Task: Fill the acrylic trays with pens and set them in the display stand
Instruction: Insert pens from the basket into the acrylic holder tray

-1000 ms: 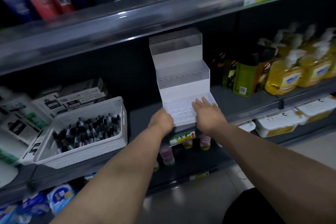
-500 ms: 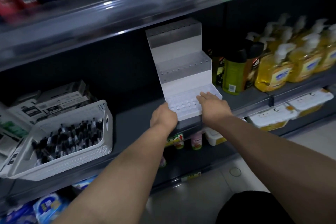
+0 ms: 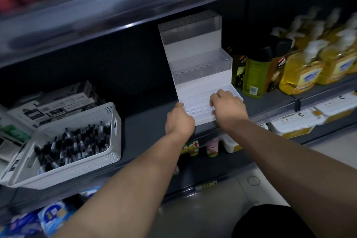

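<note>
A white stepped display stand (image 3: 195,50) sits on the dark middle shelf, with perforated acrylic trays on its three tiers and no pens in them. My left hand (image 3: 179,121) grips the front left corner of the lowest tray (image 3: 197,109). My right hand (image 3: 228,106) lies on the right half of that tray with its fingers bent over the top; its thumb is hidden. A white slotted basket (image 3: 77,168) full of black pens (image 3: 73,145) stands at the left of the same shelf.
Yellow soap pump bottles (image 3: 301,75) and a green bottle (image 3: 253,75) stand right of the stand. Boxed goods (image 3: 58,102) are stacked behind the basket. An upper shelf edge (image 3: 116,15) overhangs the stand. Lower shelves hold packets and tubs.
The view has swung left and down a little. My right hand's fingers have bent from flat on the lowest tray. My left hand stays at the front left corner.
</note>
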